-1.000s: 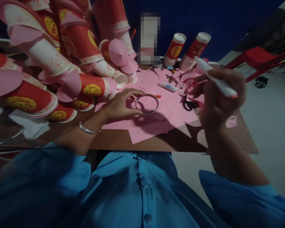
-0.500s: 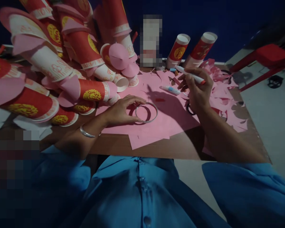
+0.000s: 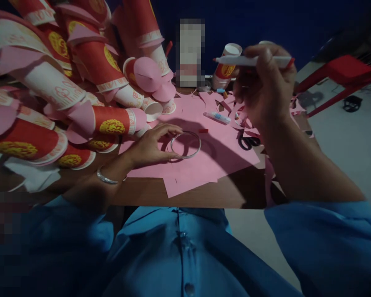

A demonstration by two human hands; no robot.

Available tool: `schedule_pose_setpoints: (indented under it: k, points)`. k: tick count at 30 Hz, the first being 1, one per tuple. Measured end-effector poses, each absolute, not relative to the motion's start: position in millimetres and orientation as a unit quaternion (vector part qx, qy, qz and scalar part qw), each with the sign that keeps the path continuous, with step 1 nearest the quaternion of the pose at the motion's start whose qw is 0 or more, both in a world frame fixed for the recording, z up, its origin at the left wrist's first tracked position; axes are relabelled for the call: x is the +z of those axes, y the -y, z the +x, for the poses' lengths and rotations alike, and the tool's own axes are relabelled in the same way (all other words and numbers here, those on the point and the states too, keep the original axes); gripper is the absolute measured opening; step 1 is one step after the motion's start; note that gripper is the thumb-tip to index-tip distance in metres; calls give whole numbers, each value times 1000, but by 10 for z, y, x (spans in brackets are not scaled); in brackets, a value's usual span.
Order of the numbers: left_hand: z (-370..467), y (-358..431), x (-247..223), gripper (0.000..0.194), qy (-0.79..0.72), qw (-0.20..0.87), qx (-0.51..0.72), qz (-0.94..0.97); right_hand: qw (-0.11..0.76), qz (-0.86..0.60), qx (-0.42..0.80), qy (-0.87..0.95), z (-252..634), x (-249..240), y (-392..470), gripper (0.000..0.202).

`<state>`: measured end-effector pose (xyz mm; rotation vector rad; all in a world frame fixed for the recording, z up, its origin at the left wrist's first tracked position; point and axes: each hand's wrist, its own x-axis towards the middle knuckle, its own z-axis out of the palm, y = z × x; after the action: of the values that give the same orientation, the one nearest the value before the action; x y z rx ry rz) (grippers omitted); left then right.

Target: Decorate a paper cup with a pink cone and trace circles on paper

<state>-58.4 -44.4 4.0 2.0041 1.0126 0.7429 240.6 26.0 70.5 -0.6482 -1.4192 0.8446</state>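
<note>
My left hand (image 3: 151, 146) grips the left side of a thin silvery ring (image 3: 199, 144), thumb and fingers at its rim, over pink paper (image 3: 222, 159). Raised at the right, my right hand (image 3: 267, 86) holds a white marker (image 3: 241, 61) about level; a red tip shows at its left end and red at its right end. A small red piece (image 3: 203, 130) lies on the paper just beyond the ring. Farther back rests a white and blue tube (image 3: 217, 117). Black-handled scissors (image 3: 249, 141) lie near my right forearm, partly covered by paper scraps.
Many red and white paper cups (image 3: 113, 119) with pink paper pieces are piled at the left. A cup stack (image 3: 227, 70) stands at the back, partly behind the marker. A red stool (image 3: 343, 72) is at the right. The wooden table's front edge (image 3: 185, 200) runs before me.
My right hand has risen with the marker, whose left end now shows a red tip. It now hides most of the rear right cup stack. My left hand keeps hold of the ring.
</note>
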Motion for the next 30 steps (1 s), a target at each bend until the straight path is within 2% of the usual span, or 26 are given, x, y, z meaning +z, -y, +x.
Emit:
schedule_pose_setpoints:
  k: [4,8,10,12,14,17,19,24,30]
  points:
    - [-597,443,51,61,-398,360,313,783,668,-283,365,584,2618,822,-475,58]
    - [-617,434,43,61,-405,343,335,779,663,-303,310,611,2744,862,-179,33]
    - [-618,435,46,61,-406,346,340,775,603,-378,222,667,2813,853,162,23]
    - [-612,445,62,61,-411,351,338,771,443,-433,119,776,2934,836,548,14]
    - [-604,460,88,62,-419,352,331,769,309,-416,60,853,3104,798,909,29]
    - [-596,481,129,62,-427,345,320,772,239,-434,44,868,3369,644,1346,52]
    - [-596,487,148,61,-426,344,319,774,204,-465,33,861,3495,447,1586,61]
    - [-601,489,159,62,-423,343,321,775,207,-556,-2,805,3585,-173,2113,68]
    - [-594,494,139,64,-426,338,318,776,307,-513,-50,800,3519,-450,2501,57]
